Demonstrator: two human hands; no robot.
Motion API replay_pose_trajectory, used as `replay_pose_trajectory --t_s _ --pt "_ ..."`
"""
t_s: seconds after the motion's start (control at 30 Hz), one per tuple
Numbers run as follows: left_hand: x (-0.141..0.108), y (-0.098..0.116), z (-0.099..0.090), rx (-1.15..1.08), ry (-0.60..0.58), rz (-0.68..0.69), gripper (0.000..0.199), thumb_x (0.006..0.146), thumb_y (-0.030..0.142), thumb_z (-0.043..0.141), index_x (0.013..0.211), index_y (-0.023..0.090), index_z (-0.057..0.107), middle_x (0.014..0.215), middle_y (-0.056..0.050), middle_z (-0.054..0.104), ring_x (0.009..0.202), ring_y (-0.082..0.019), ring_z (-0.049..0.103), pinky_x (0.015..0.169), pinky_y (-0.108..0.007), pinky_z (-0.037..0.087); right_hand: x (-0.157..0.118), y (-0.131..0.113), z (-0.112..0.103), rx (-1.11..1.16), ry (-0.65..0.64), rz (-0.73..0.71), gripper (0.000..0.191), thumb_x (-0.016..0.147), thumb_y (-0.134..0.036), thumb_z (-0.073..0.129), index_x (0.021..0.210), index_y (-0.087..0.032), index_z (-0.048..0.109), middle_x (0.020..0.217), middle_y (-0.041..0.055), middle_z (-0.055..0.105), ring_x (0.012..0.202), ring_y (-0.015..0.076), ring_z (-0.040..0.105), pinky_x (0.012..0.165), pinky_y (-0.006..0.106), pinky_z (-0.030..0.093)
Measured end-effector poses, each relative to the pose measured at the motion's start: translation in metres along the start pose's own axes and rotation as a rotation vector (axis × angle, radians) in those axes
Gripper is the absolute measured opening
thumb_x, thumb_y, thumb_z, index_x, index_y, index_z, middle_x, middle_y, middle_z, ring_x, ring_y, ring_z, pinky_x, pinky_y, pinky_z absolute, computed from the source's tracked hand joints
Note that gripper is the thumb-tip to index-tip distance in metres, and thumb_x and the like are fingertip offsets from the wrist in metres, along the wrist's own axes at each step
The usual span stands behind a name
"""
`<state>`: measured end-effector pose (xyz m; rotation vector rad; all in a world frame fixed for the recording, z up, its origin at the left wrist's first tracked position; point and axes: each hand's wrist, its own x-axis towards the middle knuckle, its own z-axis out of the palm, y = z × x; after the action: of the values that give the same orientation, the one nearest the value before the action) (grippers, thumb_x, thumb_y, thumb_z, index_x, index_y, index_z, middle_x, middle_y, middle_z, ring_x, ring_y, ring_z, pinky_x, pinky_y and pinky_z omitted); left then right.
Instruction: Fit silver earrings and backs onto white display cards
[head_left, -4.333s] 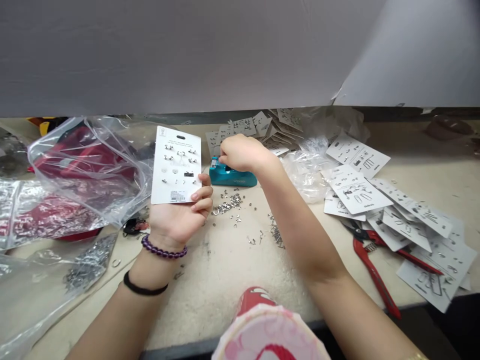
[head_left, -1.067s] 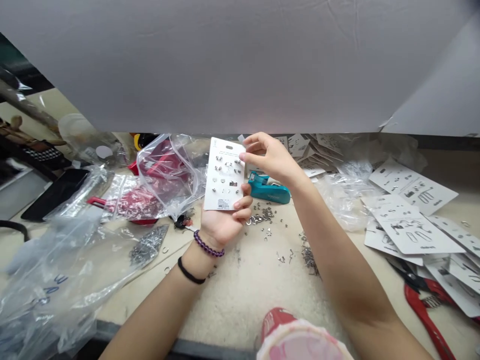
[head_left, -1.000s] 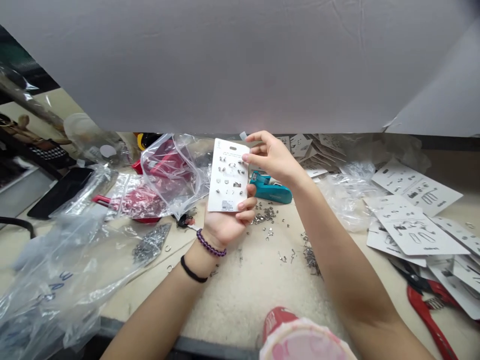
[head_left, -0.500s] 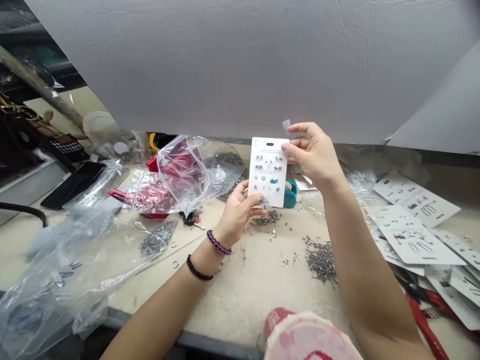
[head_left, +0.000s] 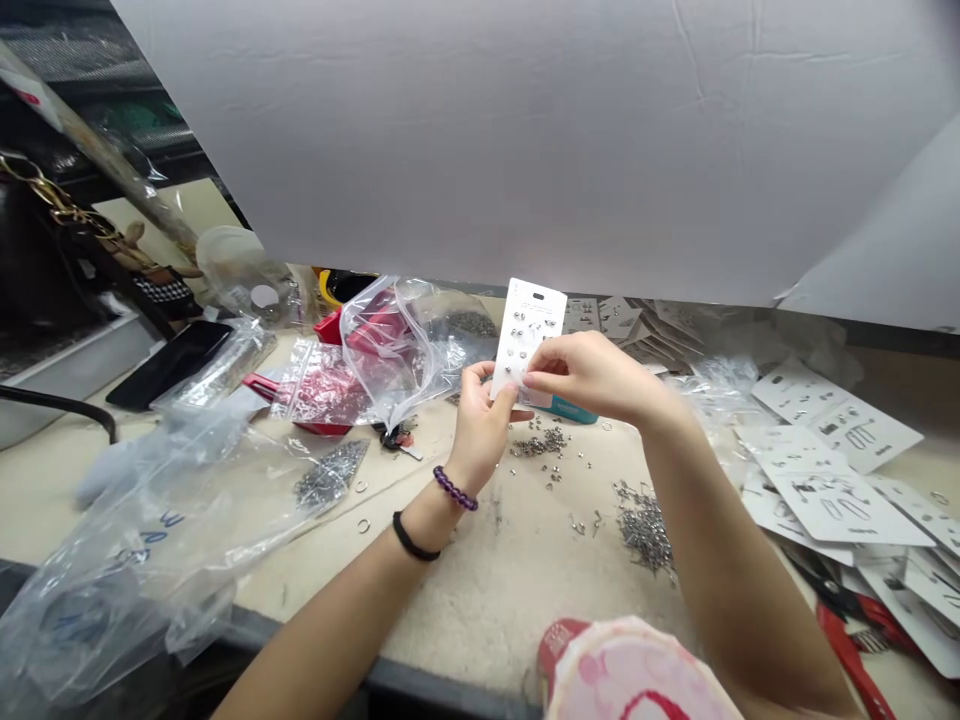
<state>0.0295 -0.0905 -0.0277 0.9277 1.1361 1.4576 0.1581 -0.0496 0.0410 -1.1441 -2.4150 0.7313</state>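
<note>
My left hand (head_left: 486, 415) grips the lower edge of a white earring card (head_left: 523, 300), thumb in front and fingers behind. Rows of small silver studs sit on the card, which is held upright and slightly tilted above the table. In front of the card's lower right part is my right hand (head_left: 592, 372), its thumb and index finger pinched together close to the surface. It covers some of the studs, and whatever is between those fingertips is hidden. Just behind both hands stands a teal tape dispenser (head_left: 574, 410), partly covered. Loose metal bits (head_left: 546, 442) lie below the card.
A pile of silver studs (head_left: 645, 532) lies right of centre. Filled earring cards (head_left: 832, 490) and red-handled pliers (head_left: 851, 640) are at the right. Plastic bags (head_left: 172, 520), a red scoop (head_left: 326, 385) and a phone (head_left: 171, 365) occupy the left. A pink-topped cup (head_left: 637, 670) stands in front.
My right hand has moved down from the card's upper right edge to its lower front. The small translucent strip in its fingers is no longer visible. The card has turned slightly.
</note>
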Motion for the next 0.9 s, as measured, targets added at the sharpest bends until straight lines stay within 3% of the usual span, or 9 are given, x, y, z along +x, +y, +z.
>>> replay_pose_trajectory --t_s 0.6,0.8,0.9 --pt "-0.002 -0.010 0.000 0.087 0.031 0.075 0.019 0.080 0.023 0.048 0.091 0.020 0.033 0.077 0.002 0.056 0.069 -0.012 0.060 0.049 -0.020 0.051 0.010 -0.002 0.022 -0.089 0.121 0.226 0.018 0.070 -0.019 0.048 0.052 -0.017 0.051 0.056 0.0008 0.055 0.053 0.0101 0.044 0.047 0.025 0.027" --pt "-0.001 -0.013 -0.002 0.135 0.047 0.128 0.022 0.079 0.026 0.050 0.091 0.020 0.033 0.077 0.001 0.057 0.071 -0.013 0.060 0.051 -0.022 0.053 0.010 -0.003 0.019 -0.247 0.100 0.318 0.035 0.073 -0.034 0.050 0.044 -0.018 0.038 0.047 -0.0004 0.045 0.047 0.0099 0.037 0.045 0.026 0.023" --pt "0.000 -0.010 -0.002 0.100 0.069 0.101 0.023 0.078 0.024 0.051 0.092 0.020 0.033 0.080 -0.001 0.059 0.070 -0.013 0.061 0.049 -0.022 0.053 0.008 0.003 0.011 -0.193 0.035 0.321 0.042 0.075 -0.045 0.050 0.045 -0.018 0.037 0.046 -0.0014 0.041 0.044 0.0089 0.032 0.043 0.025 0.022"
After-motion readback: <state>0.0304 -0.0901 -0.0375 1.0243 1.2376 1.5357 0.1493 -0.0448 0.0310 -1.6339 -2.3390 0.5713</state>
